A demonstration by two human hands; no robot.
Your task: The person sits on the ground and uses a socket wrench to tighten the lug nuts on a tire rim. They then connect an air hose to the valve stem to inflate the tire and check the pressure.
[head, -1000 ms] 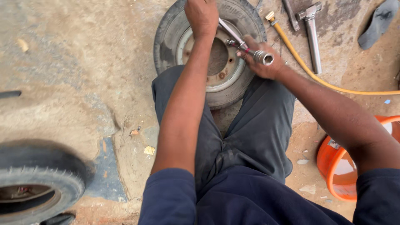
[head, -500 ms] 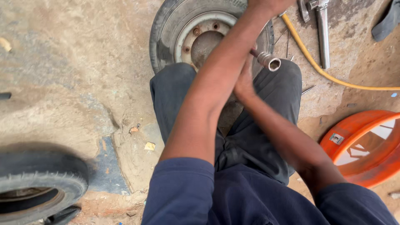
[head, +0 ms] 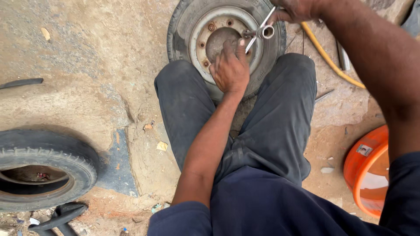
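A small wheel point(head: 227, 39) lies flat on the dirt ground point(head: 87, 78) between the person's knees; the left hand point(head: 229, 67) rests loosely curled on its rusty rim; the right hand point(head: 295, 8) is clamped on a cross wrench point(head: 260, 31) over the hub.

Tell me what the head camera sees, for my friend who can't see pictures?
A seated person's left hand rests on the rusty rim of a small wheel lying between their knees, while the right hand holds a metal cross wrench over it. Another tyre lies on the dirt to the left, with an orange bucket and yellow hose on the right.
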